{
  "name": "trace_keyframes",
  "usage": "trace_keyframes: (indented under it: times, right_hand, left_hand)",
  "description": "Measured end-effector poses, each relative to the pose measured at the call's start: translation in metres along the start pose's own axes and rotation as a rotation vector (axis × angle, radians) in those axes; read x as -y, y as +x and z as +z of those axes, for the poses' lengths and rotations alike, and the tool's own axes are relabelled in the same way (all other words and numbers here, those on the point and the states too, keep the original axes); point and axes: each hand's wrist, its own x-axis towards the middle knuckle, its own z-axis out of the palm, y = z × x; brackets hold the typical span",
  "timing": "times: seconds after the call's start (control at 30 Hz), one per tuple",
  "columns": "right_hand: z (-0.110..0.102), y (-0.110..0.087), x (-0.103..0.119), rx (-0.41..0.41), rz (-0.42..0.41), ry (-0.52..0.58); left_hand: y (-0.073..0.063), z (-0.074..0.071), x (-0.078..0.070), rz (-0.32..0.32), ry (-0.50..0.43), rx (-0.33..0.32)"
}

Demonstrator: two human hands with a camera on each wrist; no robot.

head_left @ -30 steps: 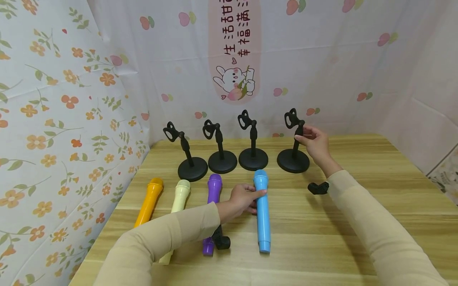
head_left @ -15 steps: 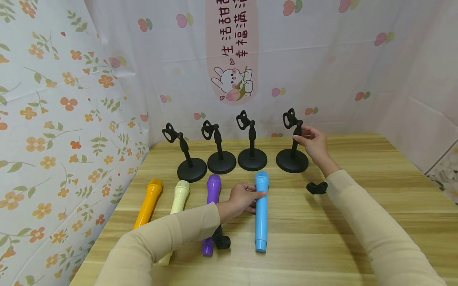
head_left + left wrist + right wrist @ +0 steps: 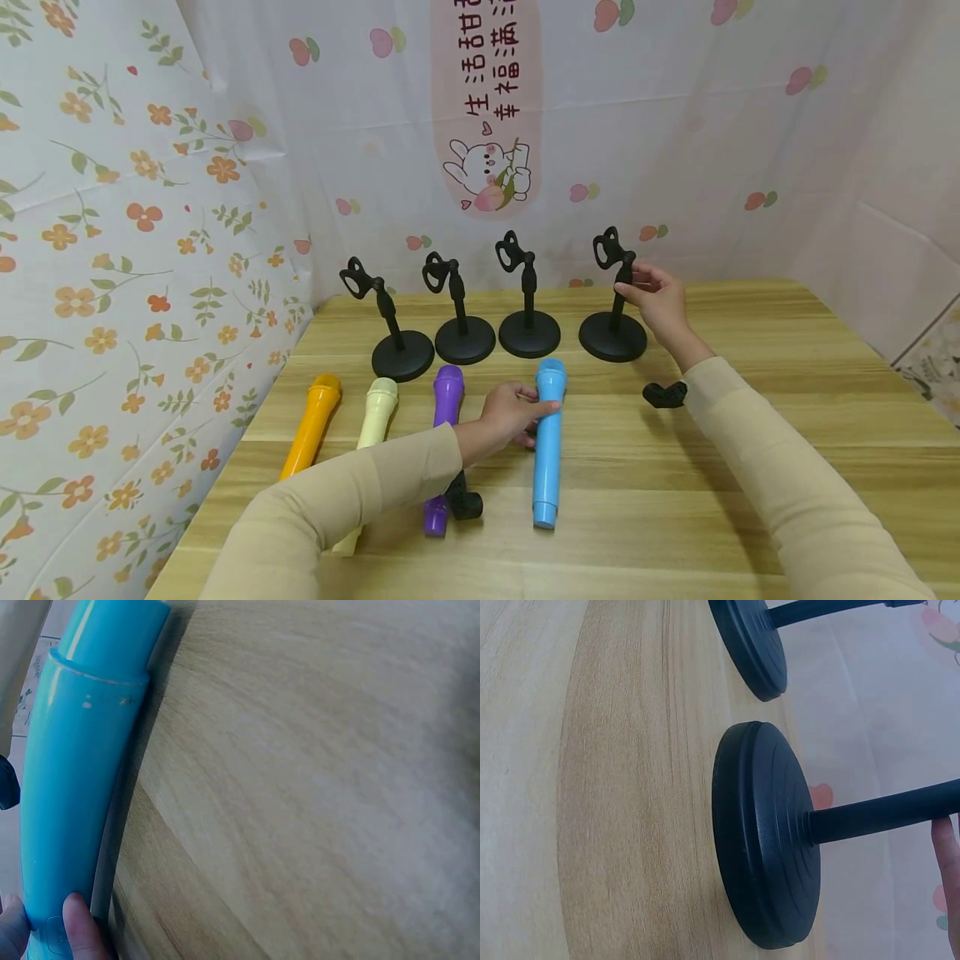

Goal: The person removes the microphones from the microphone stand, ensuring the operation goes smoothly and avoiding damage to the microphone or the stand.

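Observation:
My left hand (image 3: pixel 512 417) pinches a light blue microphone (image 3: pixel 548 454) around its upper body, thumb on top. In the left wrist view the blue microphone (image 3: pixel 79 780) runs along the left side, with two fingertips (image 3: pixel 82 930) at its lower end. My right hand (image 3: pixel 660 302) grips the pole of the rightmost black microphone stand (image 3: pixel 612 337), just under its clip. The right wrist view shows that stand's round base (image 3: pixel 769 836) and a finger (image 3: pixel 946 859) against the pole. Its clip at the top is vacant.
Left of it stand three more black stands (image 3: pixel 529 335), (image 3: pixel 465 340), (image 3: pixel 402 356) with vacant clips. Purple (image 3: pixel 447 400), pale yellow (image 3: pixel 378 412) and orange (image 3: pixel 311 425) microphones lie to the left, partly under my left sleeve. Patterned cloth (image 3: pixel 360 150) hangs behind the wooden table (image 3: pixel 637 517).
The blue microphone has turned slightly in my left hand, its lower end shifting left and its head a little right. My right hand keeps its hold on the stand.

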Motion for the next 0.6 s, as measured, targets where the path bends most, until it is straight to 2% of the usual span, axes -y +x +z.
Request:
trace_keyframes:
  times: [0.3, 0.6]
  right_hand:
    - [0.002, -0.006, 0.014, 0.004, 0.016, 0.024]
    - [0.000, 0.000, 0.002, -0.003, 0.010, 0.021]
  left_hand:
    - [-0.002, 0.001, -0.004, 0.016, 0.030, -0.005]
    - [-0.001, 0.001, -0.004, 0.020, 0.050, -0.006]
